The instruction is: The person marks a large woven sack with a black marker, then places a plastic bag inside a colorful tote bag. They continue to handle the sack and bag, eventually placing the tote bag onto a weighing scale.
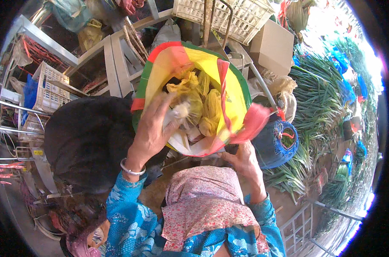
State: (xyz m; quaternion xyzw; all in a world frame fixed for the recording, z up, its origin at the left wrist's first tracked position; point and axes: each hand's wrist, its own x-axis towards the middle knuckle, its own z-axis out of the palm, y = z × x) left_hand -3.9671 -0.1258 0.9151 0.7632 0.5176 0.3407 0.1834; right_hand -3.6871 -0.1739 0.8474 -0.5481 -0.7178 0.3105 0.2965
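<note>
A large open bag [234, 106], yellow, red and green with a twisted red handle, hangs or stands before me at the centre. Several yellow plastic bags [211, 110] lie inside it. My left hand [157, 123] reaches over the near left side of its opening, fingers spread and slightly curved around a knotted whitish plastic bag [180, 110]; the palm side is hidden. My right hand [244, 157] is at the bag's lower right rim, thumb towards the rim. Its other fingers are partly hidden behind the red strap, so its hold is unclear.
A dark rounded object [85, 144] stands at left. Beyond the bag are metal frames [112, 64], a white plastic crate [228, 16] and a cardboard box [273, 46]. At right stand a blue container [274, 144] and heaps of long green leafy vegetables [319, 93].
</note>
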